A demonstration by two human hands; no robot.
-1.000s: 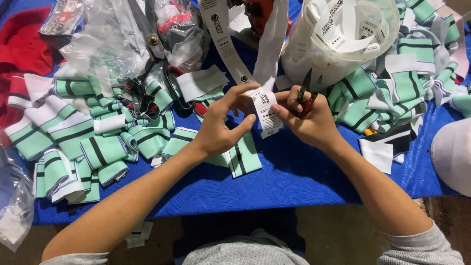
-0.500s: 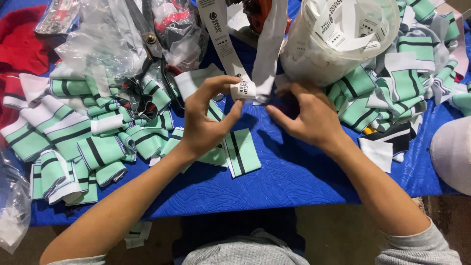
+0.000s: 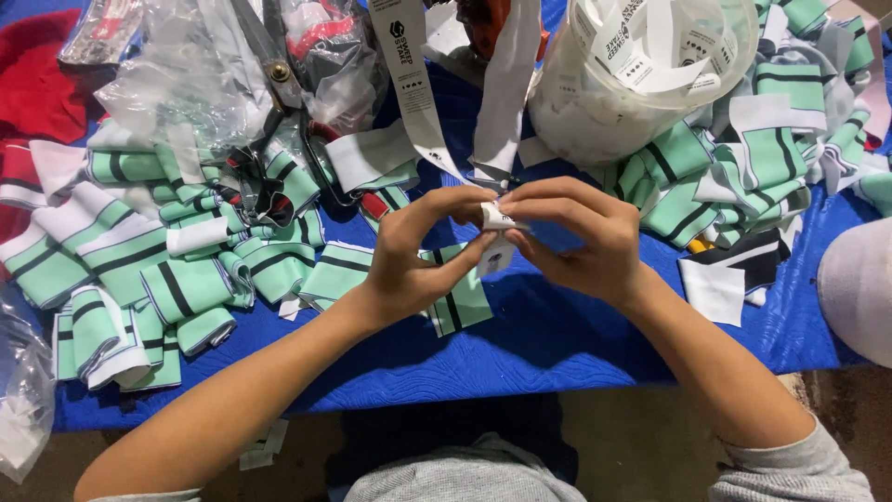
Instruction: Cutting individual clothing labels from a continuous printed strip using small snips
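My left hand (image 3: 420, 253) and my right hand (image 3: 578, 234) meet over the blue cloth (image 3: 557, 344), both pinching a small folded white label (image 3: 499, 221) between fingertips. The label belongs to a long white printed tape (image 3: 413, 88) that runs up and away from my hands. Under my left hand lies a mint-green fabric piece with black and white stripes (image 3: 457, 302).
Several mint-green striped fabric pieces are heaped at the left (image 3: 139, 270) and at the right (image 3: 743, 167). A clear plastic tub of white labels (image 3: 641, 74) stands at the back. Large scissors (image 3: 279, 102) lie among clear plastic bags (image 3: 177, 74). Red fabric (image 3: 37, 84) sits far left.
My hands have risen slightly and drawn together. The label, held flat and longer a second ago, is now folded small between the fingertips of both hands.
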